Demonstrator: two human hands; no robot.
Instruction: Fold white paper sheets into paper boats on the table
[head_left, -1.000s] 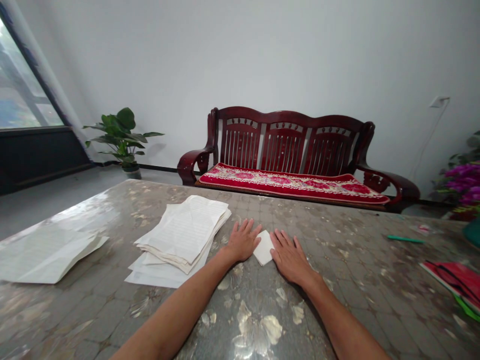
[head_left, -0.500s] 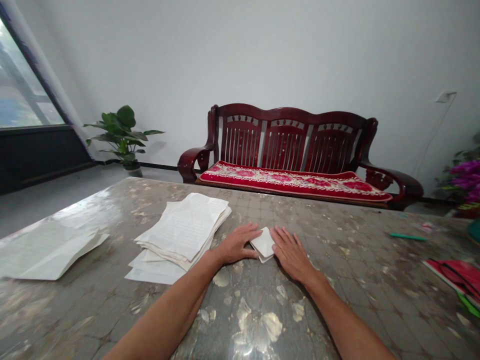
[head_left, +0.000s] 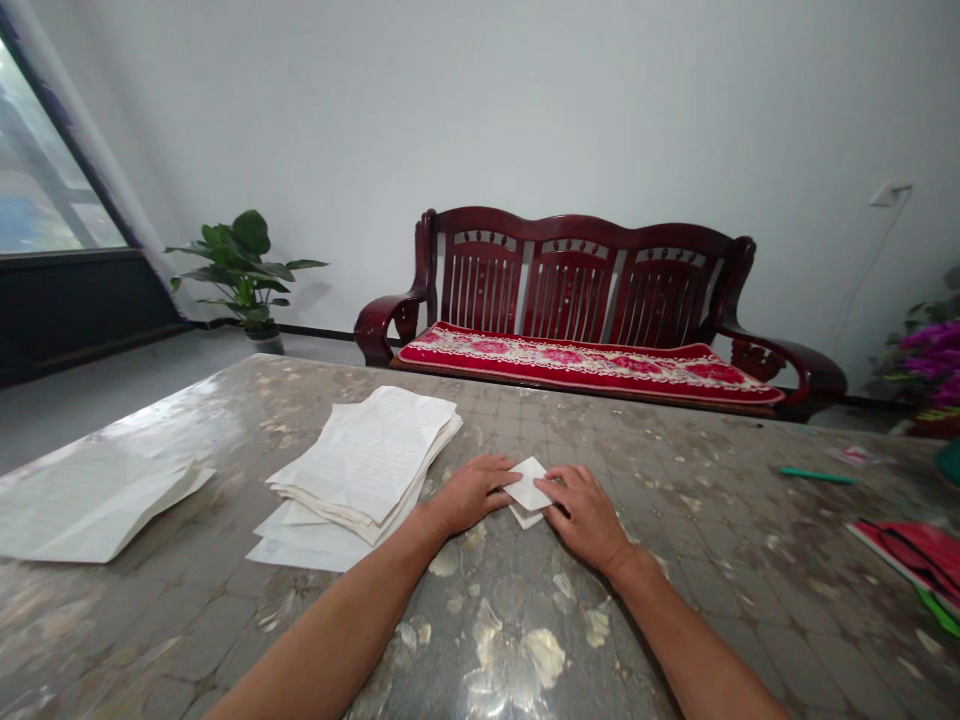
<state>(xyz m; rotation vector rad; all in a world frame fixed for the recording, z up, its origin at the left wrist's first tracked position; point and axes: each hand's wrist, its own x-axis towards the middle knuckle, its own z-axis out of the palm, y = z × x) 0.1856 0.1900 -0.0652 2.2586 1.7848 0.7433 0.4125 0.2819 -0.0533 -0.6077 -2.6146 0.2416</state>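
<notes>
Centrally, a folded white paper lies on the glossy, gold-flecked bench, with a second layer showing at its lower corner. The left hand reaches it from the left and the right hand from the right. Both grips stand close together around the paper and touch it, though whether they pinch it or merely press on it cannot be told. Just left of the left hand lies a stack of lined paper on looser sheets, and a creased sheet lies farther left. To the right are a green pen and a red booklet. Beyond the bench stand a dark red wooden sofa with a floral cushion and a potted plant.
</notes>
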